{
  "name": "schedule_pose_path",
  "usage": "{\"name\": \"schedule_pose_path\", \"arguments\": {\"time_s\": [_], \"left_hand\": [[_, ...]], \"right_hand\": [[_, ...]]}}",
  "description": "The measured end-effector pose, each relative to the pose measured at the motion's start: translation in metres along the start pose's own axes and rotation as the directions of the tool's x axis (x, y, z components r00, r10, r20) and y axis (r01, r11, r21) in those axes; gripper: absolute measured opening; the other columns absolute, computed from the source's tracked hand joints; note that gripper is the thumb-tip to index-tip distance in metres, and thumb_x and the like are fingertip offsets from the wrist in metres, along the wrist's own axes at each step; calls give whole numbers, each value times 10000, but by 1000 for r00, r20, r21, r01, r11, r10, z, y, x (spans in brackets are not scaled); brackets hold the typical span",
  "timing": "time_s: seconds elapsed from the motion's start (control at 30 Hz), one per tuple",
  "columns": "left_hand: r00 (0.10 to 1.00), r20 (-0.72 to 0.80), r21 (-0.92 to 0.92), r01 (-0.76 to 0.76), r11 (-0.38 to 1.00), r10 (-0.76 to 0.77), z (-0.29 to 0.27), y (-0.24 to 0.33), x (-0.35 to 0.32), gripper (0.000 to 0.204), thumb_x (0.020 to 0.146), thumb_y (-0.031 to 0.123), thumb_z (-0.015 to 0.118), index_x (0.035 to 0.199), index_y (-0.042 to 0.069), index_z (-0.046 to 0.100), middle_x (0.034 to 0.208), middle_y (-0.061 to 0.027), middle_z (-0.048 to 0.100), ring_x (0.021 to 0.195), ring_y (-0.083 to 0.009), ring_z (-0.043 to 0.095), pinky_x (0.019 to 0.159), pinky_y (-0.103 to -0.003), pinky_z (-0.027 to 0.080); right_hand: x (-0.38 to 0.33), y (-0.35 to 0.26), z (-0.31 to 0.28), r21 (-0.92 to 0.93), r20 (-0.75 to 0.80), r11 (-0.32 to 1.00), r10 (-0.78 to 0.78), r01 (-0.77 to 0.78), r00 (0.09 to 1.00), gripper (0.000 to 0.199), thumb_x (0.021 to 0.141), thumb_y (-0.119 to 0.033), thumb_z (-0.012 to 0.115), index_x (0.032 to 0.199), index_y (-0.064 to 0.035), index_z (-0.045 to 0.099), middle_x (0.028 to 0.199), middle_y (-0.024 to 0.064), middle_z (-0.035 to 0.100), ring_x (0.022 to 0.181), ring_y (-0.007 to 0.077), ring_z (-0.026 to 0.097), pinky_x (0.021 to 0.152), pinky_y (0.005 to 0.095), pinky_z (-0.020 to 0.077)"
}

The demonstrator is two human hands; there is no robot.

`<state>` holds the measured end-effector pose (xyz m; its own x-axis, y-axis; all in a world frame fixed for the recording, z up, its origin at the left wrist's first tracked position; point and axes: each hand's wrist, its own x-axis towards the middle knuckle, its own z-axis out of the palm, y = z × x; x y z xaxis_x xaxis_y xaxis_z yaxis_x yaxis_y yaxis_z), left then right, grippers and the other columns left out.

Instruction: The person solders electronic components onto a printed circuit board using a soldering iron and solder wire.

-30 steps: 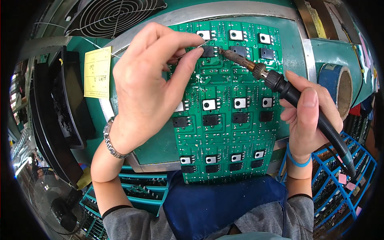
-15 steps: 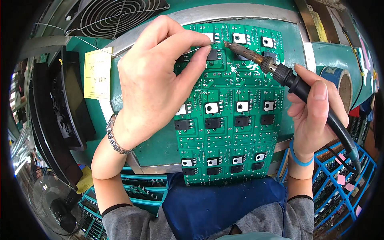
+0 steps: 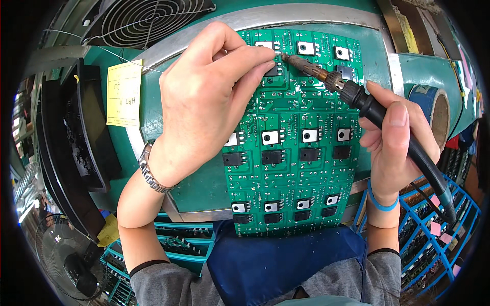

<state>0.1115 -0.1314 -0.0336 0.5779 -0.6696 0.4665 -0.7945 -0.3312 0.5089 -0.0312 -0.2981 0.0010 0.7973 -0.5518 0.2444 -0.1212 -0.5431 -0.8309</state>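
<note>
**At the top row of the board: soldering in hand**

Seen from the head camera, a soldering iron [image 3: 357, 97] is grasped like a pen in the right hand [image 3: 395, 148], the fingers closed around its black handle. Ahead of this grip, the brown tip is laid on the upper row of a green circuit board [image 3: 293, 168], just beside a black component [image 3: 272, 70]. The left hand [image 3: 204, 107] is placed over the upper left part of the board, its fingers pinched together next to the tip; whether a thin solder wire is held there cannot be told.

As a judgement, the work is somewhere in the middle: components are already seated in all rows, but the finished joints cannot be distinguished from the open ones. Only the top row is being touched now.

Behind the iron grip, a black cable is led down over blue crates [image 3: 434, 229]. Beyond the right hand a roll of blue tape [image 3: 431, 104] is standing. Past the left hand a yellow paper note [image 3: 124, 93] and a fan grille [image 3: 148, 18] are seen. Part of the board is hidden by the left hand itself.
</note>
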Motion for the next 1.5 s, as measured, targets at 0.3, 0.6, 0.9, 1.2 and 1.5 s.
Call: {"name": "schedule_pose_path", "arguments": {"time_s": [0.3, 0.6, 0.9, 1.2, 1.5], "left_hand": [[1000, -4, 14, -17, 1000, 17, 0, 1, 3, 204, 752, 15, 749, 943, 87, 736, 736, 0, 498, 601, -75, 454, 500, -204, 351], [998, -61, -1, 16, 1000, -16, -2, -2, 3, 174, 764, 1, 727, 921, 76, 722, 760, 14, 535, 600, -43, 436, 500, -191, 336], [998, -66, 9, -6, 1000, 6, 0, -3, 4, 160, 758, 10, 737, 900, 79, 720, 757, 23, 528, 594, -42, 419, 492, -182, 319], [998, -59, 6, -24, 1000, 24, 3, -7, 4, 163, 759, 9, 736, 908, 72, 720, 754, 23, 527, 590, -46, 413, 484, -187, 310], [998, -48, -5, -34, 999, 34, 6, -8, 4, 176, 767, 16, 739, 935, 67, 728, 753, 15, 523, 584, -49, 419, 481, -197, 309]], "right_hand": [[-1, 4, -3, -20, 24, 997, -69, 70, 997, 391, 945, -263, 516, 968, 93, 675, 678, 105, 635, 471, 58, 502, 462, 160, 365], [-1, -2, -4, 7, -11, 1000, 3, -3, 1000, 418, 944, -290, 513, 976, 96, 670, 684, 103, 635, 476, 57, 504, 456, 155, 360], [7, -6, 1, 3, -69, 997, 79, -79, 994, 435, 940, -304, 507, 981, 97, 671, 667, 80, 627, 475, 49, 499, 443, 147, 341], [9, -1, 4, 25, -63, 998, 56, -54, 996, 415, 946, -290, 506, 986, 85, 678, 635, 67, 614, 457, 42, 468, 437, 160, 324], [10, 1, 5, 13, -39, 999, 33, -33, 999, 389, 959, -261, 492, 985, 79, 680, 640, 71, 614, 454, 45, 467, 440, 164, 331]]}}
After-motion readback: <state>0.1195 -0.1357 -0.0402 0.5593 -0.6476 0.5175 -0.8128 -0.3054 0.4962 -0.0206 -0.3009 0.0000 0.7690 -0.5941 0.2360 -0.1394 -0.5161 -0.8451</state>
